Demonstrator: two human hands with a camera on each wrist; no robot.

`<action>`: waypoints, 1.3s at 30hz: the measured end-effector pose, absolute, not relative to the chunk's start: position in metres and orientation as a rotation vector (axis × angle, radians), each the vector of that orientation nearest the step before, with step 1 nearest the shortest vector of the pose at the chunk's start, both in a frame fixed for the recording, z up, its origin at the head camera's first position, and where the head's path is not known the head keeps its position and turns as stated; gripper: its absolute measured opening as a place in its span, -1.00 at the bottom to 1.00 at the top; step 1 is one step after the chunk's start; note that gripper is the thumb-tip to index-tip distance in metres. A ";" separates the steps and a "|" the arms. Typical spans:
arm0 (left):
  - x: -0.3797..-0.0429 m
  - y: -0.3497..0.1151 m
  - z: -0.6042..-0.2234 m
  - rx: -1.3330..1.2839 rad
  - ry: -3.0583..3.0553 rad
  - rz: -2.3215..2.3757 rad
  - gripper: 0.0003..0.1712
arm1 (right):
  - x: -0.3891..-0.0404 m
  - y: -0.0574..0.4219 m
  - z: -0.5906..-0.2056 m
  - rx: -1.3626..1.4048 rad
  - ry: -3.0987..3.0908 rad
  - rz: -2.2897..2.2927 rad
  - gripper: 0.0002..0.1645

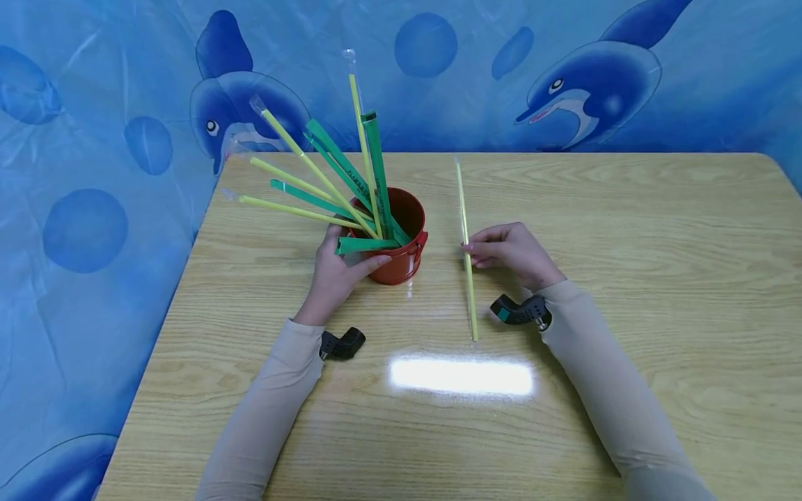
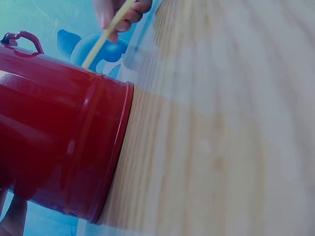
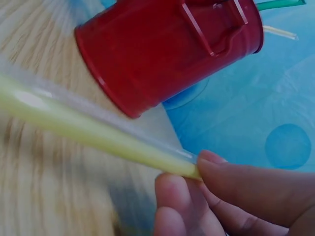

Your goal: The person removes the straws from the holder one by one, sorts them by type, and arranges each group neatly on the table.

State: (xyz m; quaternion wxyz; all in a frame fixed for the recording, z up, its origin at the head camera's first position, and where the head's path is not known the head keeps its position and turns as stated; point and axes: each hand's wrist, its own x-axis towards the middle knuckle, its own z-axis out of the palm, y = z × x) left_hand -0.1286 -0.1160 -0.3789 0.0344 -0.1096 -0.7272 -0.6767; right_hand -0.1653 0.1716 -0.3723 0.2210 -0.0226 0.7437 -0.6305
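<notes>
A red bucket [image 1: 396, 267] stands upright on the table, with several yellow straws [image 1: 289, 143] in clear wrappers and several flat green sticks or packets [image 1: 338, 161] leaning out of it, mostly leftward. My left hand [image 1: 338, 275] grips the bucket's left side, thumb across its front; some fingers are hidden behind the straws. To the right of the bucket, my right hand [image 1: 510, 252] pinches a wrapped yellow straw [image 1: 471, 292] near its middle between thumb and fingers. In the right wrist view that straw [image 3: 98, 135] runs left from the fingertips, apart from the bucket [image 3: 167, 54].
The wooden table [image 1: 658, 229] extends far to the right, and a bright light reflection lies in front of the hands. Behind it hangs a blue sheet [image 1: 351, 28] printed with dolphins. A black wrist camera [image 1: 520, 310] sticks out from each sleeve.
</notes>
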 end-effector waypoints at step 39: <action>-0.128 -0.114 -0.376 -0.333 -2.222 -2.099 -0.11 | -0.168 0.170 -0.384 -0.035 2.194 -1.477 -0.77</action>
